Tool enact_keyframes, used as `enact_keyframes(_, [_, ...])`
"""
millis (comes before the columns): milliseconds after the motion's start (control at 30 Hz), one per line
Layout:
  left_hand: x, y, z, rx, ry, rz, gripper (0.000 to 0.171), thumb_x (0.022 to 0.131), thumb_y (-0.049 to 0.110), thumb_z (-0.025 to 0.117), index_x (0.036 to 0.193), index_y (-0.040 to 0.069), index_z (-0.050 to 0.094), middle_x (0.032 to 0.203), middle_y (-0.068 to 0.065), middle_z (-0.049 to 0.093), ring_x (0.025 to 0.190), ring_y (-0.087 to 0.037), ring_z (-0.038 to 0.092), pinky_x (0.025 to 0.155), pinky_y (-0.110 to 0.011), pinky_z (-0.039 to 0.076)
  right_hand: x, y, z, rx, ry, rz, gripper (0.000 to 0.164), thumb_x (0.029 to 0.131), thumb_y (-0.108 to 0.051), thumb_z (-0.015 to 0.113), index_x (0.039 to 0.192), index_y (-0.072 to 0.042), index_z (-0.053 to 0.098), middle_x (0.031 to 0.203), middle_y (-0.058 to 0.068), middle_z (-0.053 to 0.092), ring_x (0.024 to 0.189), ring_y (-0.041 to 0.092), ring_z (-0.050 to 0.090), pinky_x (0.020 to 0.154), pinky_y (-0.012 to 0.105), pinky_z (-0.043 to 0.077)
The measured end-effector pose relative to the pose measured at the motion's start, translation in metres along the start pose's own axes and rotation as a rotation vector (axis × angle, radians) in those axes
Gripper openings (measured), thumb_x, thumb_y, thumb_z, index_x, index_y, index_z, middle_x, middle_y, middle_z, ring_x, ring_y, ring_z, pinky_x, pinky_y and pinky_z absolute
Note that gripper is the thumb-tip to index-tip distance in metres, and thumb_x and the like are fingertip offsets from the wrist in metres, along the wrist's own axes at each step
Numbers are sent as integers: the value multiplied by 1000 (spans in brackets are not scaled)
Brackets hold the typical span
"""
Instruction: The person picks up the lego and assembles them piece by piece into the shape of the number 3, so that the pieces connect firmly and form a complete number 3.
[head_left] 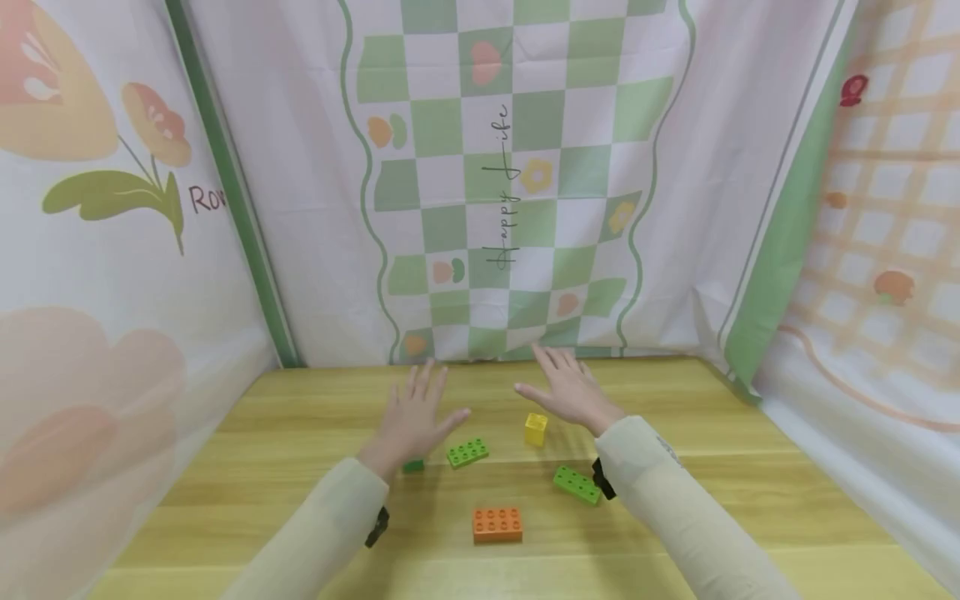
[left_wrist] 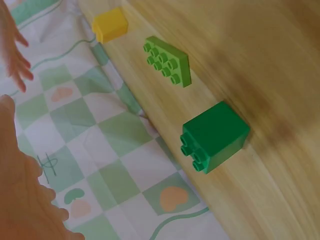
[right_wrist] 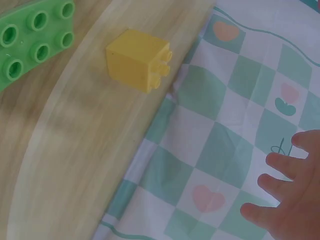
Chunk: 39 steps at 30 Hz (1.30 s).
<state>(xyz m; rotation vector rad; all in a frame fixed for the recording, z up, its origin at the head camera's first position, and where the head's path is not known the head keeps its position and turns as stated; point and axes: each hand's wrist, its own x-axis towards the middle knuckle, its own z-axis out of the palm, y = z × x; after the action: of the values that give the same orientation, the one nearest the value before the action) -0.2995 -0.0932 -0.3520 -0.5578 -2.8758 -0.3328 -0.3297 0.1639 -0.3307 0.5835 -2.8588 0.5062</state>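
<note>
Both hands hover above the tabletop with fingers spread, holding nothing. My left hand (head_left: 412, 423) is over the left side, nearest a dark green block (left_wrist: 215, 135), which the wrist partly hides in the head view. Just right of that hand lies a flat light green brick (head_left: 468, 452). My right hand (head_left: 572, 392) is beyond and right of a small yellow block (head_left: 536, 429). Below the right wrist lies another light green brick (head_left: 577, 485). Closest to me is an orange brick (head_left: 497, 526) with its studs up.
The wooden table (head_left: 300, 467) ends at a hanging cloth (head_left: 491, 208) with green and white checks. Printed curtains (head_left: 112, 275) hang along the left and right sides. A black band (head_left: 603, 479) shows at each wrist.
</note>
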Motion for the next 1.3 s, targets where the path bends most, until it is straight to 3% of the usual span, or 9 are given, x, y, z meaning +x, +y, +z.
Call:
enact_keyframes(333, [-11,3,7,-33,-18,57,81,91,61,32,147,8,8,151,-16,0,135,-37,2,105,-54,2,-3,6,8,59,9,-7,82,90,-53,46,145,-1,16,147,22,19,131,43,17,103,60,11])
enact_keyframes(567, [-18,3,14,-38,-27,106,82,90,63,28,147,8,8,150,-16,3,136,-36,3,106,-53,4,-6,12,13,140,-36,36,87,89,-57,46,146,-3,12,147,24,18,131,44,16,102,61,15])
enact_keyframes(800, [-25,5,21,-71,-40,154,81,92,59,33,147,5,9,150,-15,5,136,-33,5,107,-50,6,-7,18,19,215,-58,59,88,88,-59,46,147,-5,9,148,23,14,132,43,13,101,63,14])
enact_keyframes(1300, [-37,7,33,-122,-85,223,81,91,62,28,147,7,8,152,-9,6,137,-28,9,108,-45,9,-10,24,28,328,-72,89,88,88,-56,49,145,0,14,147,26,15,132,44,15,103,60,13])
